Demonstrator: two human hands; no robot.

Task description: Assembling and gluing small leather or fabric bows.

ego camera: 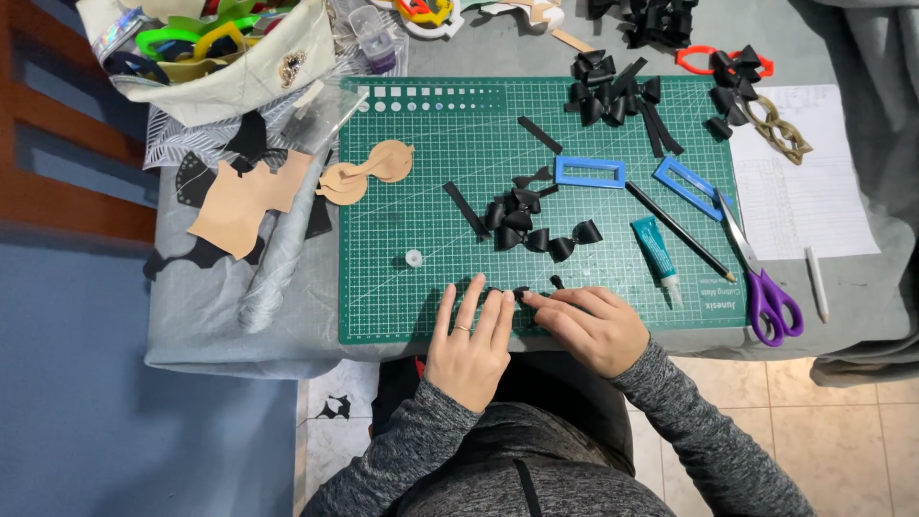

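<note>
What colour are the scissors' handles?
Purple, on the scissors right of the green mat; head view.
</note>
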